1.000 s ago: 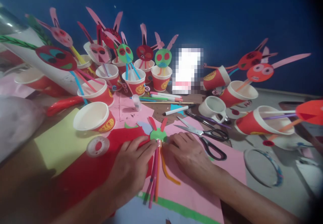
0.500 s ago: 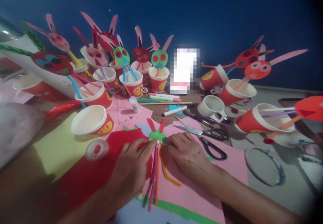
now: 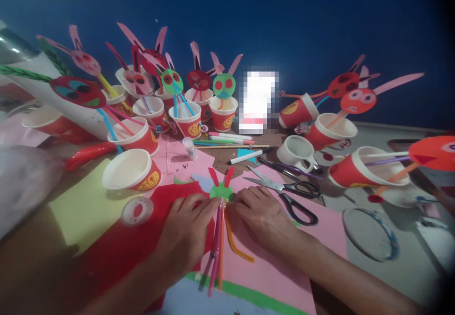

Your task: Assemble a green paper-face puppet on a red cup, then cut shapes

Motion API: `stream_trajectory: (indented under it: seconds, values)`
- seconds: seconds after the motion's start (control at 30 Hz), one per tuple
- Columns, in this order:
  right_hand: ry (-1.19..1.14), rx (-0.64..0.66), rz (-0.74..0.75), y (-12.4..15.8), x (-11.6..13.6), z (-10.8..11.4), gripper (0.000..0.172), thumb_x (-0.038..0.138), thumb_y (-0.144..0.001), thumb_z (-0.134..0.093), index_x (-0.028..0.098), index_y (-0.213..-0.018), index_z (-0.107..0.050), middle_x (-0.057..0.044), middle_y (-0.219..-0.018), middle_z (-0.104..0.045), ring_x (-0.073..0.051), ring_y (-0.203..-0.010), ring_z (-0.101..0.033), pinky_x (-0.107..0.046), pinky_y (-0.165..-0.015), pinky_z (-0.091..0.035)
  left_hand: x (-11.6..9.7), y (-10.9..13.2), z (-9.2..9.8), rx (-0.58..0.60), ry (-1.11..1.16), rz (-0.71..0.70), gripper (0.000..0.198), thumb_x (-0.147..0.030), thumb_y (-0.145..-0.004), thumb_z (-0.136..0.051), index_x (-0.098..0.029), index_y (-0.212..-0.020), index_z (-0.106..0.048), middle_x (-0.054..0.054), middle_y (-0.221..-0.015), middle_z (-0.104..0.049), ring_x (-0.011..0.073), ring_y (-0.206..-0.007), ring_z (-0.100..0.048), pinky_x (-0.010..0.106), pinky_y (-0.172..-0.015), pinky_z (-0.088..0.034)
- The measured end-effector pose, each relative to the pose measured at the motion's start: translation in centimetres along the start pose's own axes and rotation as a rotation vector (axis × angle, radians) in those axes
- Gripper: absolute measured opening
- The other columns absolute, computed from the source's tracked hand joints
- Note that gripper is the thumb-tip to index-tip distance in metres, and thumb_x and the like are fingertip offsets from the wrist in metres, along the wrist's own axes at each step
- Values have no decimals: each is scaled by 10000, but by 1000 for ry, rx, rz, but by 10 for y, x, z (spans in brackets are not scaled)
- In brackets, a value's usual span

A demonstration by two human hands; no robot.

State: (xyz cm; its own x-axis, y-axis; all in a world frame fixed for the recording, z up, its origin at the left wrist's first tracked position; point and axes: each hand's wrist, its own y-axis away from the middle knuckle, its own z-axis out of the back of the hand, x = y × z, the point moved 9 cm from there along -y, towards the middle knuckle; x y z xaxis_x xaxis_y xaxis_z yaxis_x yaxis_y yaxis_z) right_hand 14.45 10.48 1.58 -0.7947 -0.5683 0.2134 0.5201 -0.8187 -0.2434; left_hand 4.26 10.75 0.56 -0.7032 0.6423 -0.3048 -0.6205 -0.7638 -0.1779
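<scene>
A green paper circle (image 3: pixel 221 192) with two red ears lies flat on pink paper (image 3: pixel 270 267), with a bundle of pink and orange straws (image 3: pixel 217 248) running from it toward me. My left hand (image 3: pixel 186 232) lies palm down, its fingers stretched out and pressing the left side of the circle and the straw tops. My right hand (image 3: pixel 265 215) lies flat too, fingertips against the circle's right side. An orange bent straw (image 3: pixel 236 248) sits beside the bundle.
Black-handled scissors (image 3: pixel 291 194) lie just right of my right hand. Several red paper cups with rabbit-face heads on straws (image 3: pixel 223 102) ring the back. An empty cup (image 3: pixel 131 173), a tape roll (image 3: pixel 137 210), markers (image 3: pixel 231 138), yellow paper (image 3: pixel 85 206) and red paper (image 3: pixel 124 244) lie around.
Both hands stay pressed on the green circle and straws. Only the camera view has shifted slightly.
</scene>
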Motion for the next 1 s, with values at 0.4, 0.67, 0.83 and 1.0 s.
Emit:
stream_trajectory:
  seconds: [0.4,0.67,0.83,1.0]
  values:
    - [24,-2,5,1,0,-4,219,56,-817,-483,170,-785,-668,-61,-744,-580,-200,-701,-477,-342,-684,-359,-6,0,-3,-17,-59,-27,448,-50,-847,-375,-239,-1209,-559,81,-1163,-579,259,-1030,-459,378,-759,-361]
    - [-42,-16,-18,0,-4,-1,238,41,-819,-467,174,-782,-660,-48,-729,-590,-185,-725,-517,-326,-729,-378,-6,2,-9,32,-99,-10,458,-86,-780,-485,-246,-1203,-555,75,-1165,-578,260,-1008,-464,377,-762,-376]
    - [-180,-51,-76,-2,-11,3,307,76,-893,-394,193,-980,-664,-39,-731,-606,-174,-728,-539,-314,-719,-376,-5,3,-12,49,-112,0,441,-52,-762,-473,-219,-1154,-584,82,-1185,-575,265,-1010,-466,385,-743,-386]
    - [-25,1,-31,-6,1,-3,281,110,-878,-467,218,-1059,-653,-40,-723,-573,-185,-686,-509,-323,-657,-351,-7,2,-8,25,-118,-10,377,-45,-778,-434,-186,-1072,-624,100,-1118,-593,259,-1007,-465,386,-744,-407]
